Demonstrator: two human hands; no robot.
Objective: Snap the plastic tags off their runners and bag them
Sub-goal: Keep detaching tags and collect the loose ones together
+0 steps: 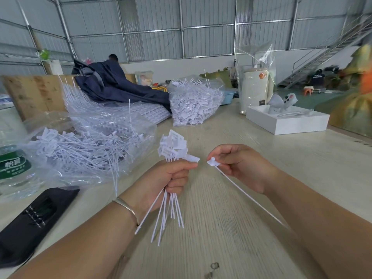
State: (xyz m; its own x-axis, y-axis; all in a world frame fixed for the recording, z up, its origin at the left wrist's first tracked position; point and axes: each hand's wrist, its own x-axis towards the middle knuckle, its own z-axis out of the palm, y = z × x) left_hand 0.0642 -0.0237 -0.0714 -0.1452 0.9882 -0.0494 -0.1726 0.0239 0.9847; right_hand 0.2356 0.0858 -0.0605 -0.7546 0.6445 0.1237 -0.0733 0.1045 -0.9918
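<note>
At frame centre the left hand (172, 174) grips a bunch of white plastic flag-headed tags (174, 147) while the right hand (239, 165) pinches one loose thin white tag (213, 162), seemingly mid-gathering, so adding it to the bunch looks next; no runner is discernible.

Tag bundle (173, 147) in left hand (171, 176)

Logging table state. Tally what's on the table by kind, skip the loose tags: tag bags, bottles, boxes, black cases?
Clear bags of tags: 2
Water bottle: 1
White box: 1
Black case: 1
Total: 5
</note>
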